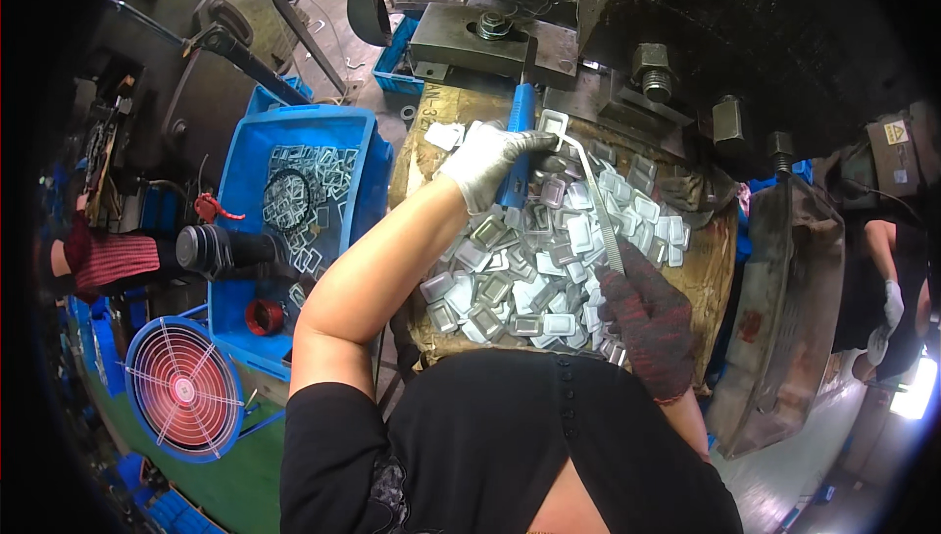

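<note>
My left hand [482,164], in a whitish glove, is closed around a long blue handle [520,108], with its thumb side lying across the front. Most of its fingers are hidden. In a dark red and black knitted glove, my right hand [649,316] grips long metal tweezers [600,209] with a ridged shank. Their bent tip reaches a small rectangular metal tray-shaped part [554,124] beside my left fingertips; whether it is pinched I cannot tell. Below both hands lies a heap of similar silvery parts [495,289] on a cardboard-covered surface [708,294].
A dark press machine with large bolts [655,73] stands at the far side. On the left, a blue bin [365,157] contains thin metal frames and a red ring [264,316]. Nearby is a blue-rimmed fan [183,390]. Another person [887,289] is at the right edge.
</note>
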